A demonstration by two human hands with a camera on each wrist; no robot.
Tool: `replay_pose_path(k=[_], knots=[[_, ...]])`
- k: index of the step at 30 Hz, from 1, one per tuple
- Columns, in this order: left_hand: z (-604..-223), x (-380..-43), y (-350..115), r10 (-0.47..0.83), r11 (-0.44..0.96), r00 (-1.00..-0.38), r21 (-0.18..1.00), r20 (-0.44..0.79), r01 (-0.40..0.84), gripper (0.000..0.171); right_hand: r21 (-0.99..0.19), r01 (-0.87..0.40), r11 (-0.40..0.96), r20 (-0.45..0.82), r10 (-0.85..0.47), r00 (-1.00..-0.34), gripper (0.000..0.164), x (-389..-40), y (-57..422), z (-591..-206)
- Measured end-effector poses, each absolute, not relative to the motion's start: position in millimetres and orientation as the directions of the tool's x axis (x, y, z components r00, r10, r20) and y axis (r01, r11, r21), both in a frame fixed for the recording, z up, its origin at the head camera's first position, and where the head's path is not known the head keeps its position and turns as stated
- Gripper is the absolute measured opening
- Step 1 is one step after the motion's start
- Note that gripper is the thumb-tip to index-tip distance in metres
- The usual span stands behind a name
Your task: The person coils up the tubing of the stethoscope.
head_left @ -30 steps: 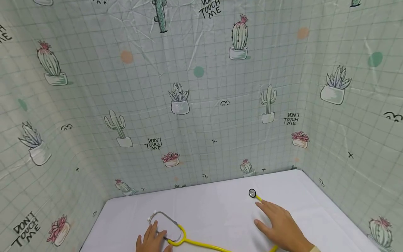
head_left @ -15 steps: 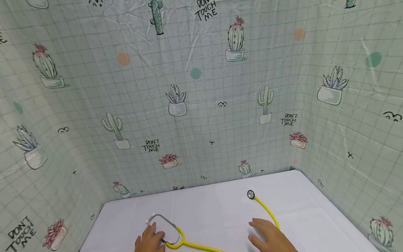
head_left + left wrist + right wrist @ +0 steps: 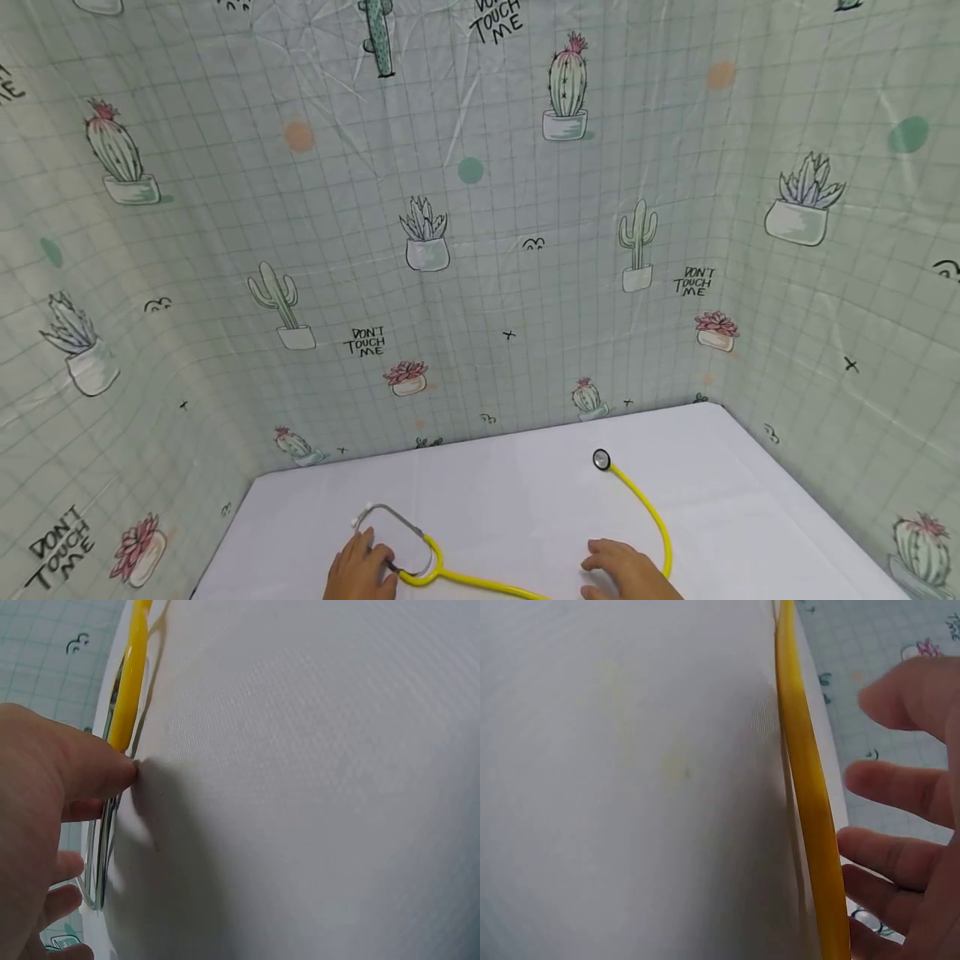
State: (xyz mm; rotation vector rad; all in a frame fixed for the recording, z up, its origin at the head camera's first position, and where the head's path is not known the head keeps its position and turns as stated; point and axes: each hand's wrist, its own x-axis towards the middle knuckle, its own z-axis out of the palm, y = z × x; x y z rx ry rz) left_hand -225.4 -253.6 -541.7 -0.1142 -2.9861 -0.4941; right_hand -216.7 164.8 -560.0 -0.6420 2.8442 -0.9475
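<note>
A yellow stethoscope lies across the white table, its Y-shaped tube point(image 3: 438, 568) at left and its round chest piece point(image 3: 602, 459) toward the back right. My left hand point(image 3: 358, 571) pinches one of the metal ear tubes point(image 3: 102, 862) just below the yellow sleeve point(image 3: 129, 697), thumb in front and a finger behind. Partly cut off by the lower edge of the head view, my right hand point(image 3: 630, 575) is beside the curving yellow tubing point(image 3: 660, 525). In the right wrist view its fingers point(image 3: 896, 851) are spread and loosely bent near the tubing point(image 3: 810, 795), holding nothing.
A white cloth covers the table point(image 3: 510, 483). Behind it and on both sides hangs a pale green gridded curtain point(image 3: 480, 300) printed with cacti and lettering. The lower loop of the tubing runs out of the head view.
My right hand has drawn back from the tubing near the chest piece toward the front edge, uncovering the curved tube. The left hand stays at the ear tube.
</note>
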Motion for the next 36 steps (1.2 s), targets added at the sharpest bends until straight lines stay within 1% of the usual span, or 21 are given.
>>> replay_pose_path(k=[3,5,10,13,17,18,20,24,26,28,31,33,36], knots=[[-541.9,-224.6,-253.6,0.057,0.943,-0.99,0.319,0.133,0.097,0.018,-0.592,-0.368,0.717,0.025,-0.439,-0.898,0.026,-217.8,167.4,-558.8],[-542.4,-223.8,-254.0,0.063,0.943,-0.988,0.317,0.143,0.106,0.02,-0.592,-0.384,0.709,0.027,-0.459,-0.888,0.024,-217.2,169.0,-558.2],[-544.3,-222.0,-255.7,0.091,0.941,-0.978,0.305,0.186,0.146,0.024,-0.569,-0.43,0.701,0.061,-0.485,-0.872,0.026,-215.0,171.7,-558.7],[-544.1,-220.8,-256.6,0.117,0.938,-0.967,0.294,0.225,0.182,0.025,-0.54,-0.478,0.693,0.108,-0.507,-0.855,0.029,-214.9,172.5,-560.5],[-543.3,-220.6,-255.6,0.153,0.928,-0.948,0.29,0.279,0.235,0.025,-0.483,-0.548,0.683,0.21,-0.516,-0.83,0.027,-214.4,173.3,-562.6],[-543.4,-220.9,-255.4,0.159,0.925,-0.945,0.29,0.285,0.244,0.025,-0.48,-0.546,0.686,0.219,-0.509,-0.832,0.027,-213.8,173.4,-563.0],[-544.0,-221.1,-255.8,0.18,0.924,-0.941,0.279,0.287,0.262,0.025,-0.504,-0.516,0.693,0.197,-0.489,-0.85,0.027,-211.6,173.3,-563.5],[-545.3,-220.4,-261.9,0.199,0.925,-0.938,0.261,0.283,0.275,0.026,-0.578,-0.421,0.699,0.102,-0.451,-0.887,0.032,-207.2,172.3,-564.7],[-546.1,-219.8,-266.7,0.185,0.929,-0.945,0.266,0.271,0.258,0.026,-0.606,-0.387,0.694,0.067,-0.441,-0.895,0.033,-205.8,172.2,-565.9],[-546.6,-219.1,-270.4,0.157,0.937,-0.958,0.27,0.242,0.222,0.032,-0.628,-0.369,0.685,0.047,-0.44,-0.897,0.032,-205.8,173.1,-567.8],[-550.5,-217.9,-275.8,0.098,0.947,-0.969,0.279,0.225,0.16,0.052,-0.649,-0.365,0.668,0.041,-0.448,-0.893,0.028,-205.9,175.4,-570.6],[-553.1,-217.4,-279.0,0.065,0.949,-0.969,0.286,0.237,0.133,0.062,-0.652,-0.379,0.656,0.06,-0.454,-0.889,0.026,-205.5,176.9,-571.7],[-555.9,-218.1,-283.9,0.03,0.945,-0.967,0.307,0.252,0.11,0.068,-0.664,-0.371,0.649,0.059,-0.449,-0.892,0.023,-203.4,177.9,-570.9]])
